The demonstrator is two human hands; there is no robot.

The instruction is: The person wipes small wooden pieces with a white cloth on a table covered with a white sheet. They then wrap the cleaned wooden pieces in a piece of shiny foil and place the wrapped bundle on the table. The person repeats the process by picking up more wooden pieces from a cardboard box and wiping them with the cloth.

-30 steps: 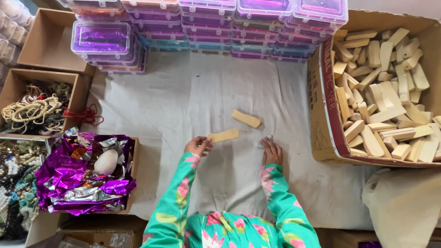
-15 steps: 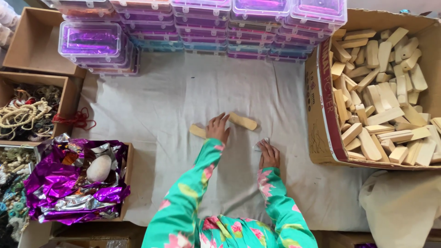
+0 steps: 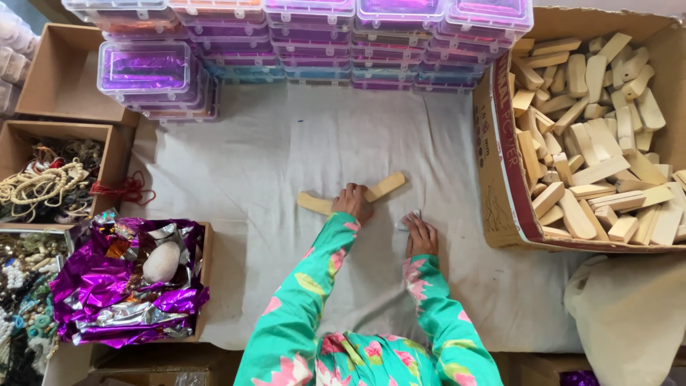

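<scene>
The person's left hand (image 3: 353, 202) lies palm-down on the pale cloth (image 3: 286, 150), fingers together and pressed flat over the spot where two wooden pieces meet: one flat wooden piece (image 3: 314, 203) pokes out to the left of the hand and a second wooden piece (image 3: 386, 186) angles up to the right of it. Half a second ago the hand was only reaching the pair, with the left piece lying a little apart from the right one; now both pieces touch the hand and form a shallow V beneath it. A second ago that hand held one piece nearer the body while the other lay alone farther up the cloth. The right hand (image 3: 420, 236) rests on the cloth just beside the left, its fingers curled over a small silvery scrap (image 3: 409, 219); whether they pinch it or merely cover it cannot be told, and it has barely shifted across the three moments. To the right stands an open cardboard box (image 3: 500, 143) heaped with similar wooden pieces, well apart from the hands. Stacked clear plastic cases (image 3: 146, 71) with purple contents line the far edge of the cloth, and purple foil (image 3: 107, 286) fills a box at the left.
</scene>
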